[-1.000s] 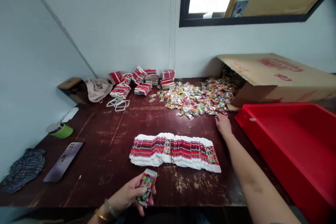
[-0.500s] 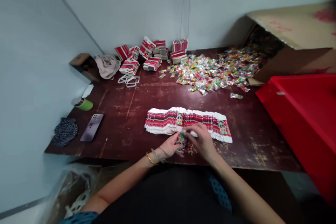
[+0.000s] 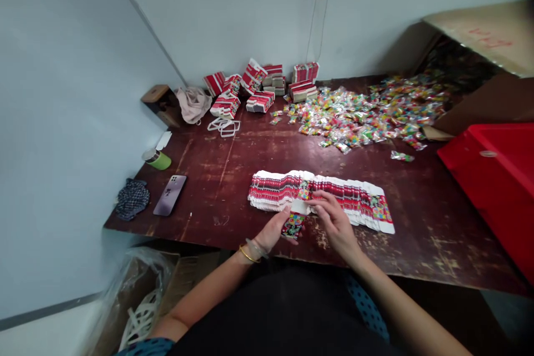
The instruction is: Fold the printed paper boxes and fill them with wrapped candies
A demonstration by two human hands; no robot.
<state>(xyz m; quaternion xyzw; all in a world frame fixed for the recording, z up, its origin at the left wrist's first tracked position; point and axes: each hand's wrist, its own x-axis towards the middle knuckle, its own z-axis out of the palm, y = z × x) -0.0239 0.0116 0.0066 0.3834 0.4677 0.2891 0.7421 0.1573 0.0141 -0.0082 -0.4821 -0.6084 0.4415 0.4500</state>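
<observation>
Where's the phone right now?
In the head view, the phone lies flat on the table's left side, between the dark checked cloth and the row of cartons, just nearer than the green cup.

Packing workshop: wrapped sweets [image 3: 359, 117] heaped by carton stacks [image 3: 261, 101].

Beside the phone [image 3: 169, 195] lies a dark cloth [image 3: 132, 199]; beyond the phone are a green cup [image 3: 161, 161], a bag [image 3: 193, 104] and a box [image 3: 158, 102].

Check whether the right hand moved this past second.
Yes: the right hand moved left and nearer, from beyond the right end of the flattened cartons to their near side.
</observation>
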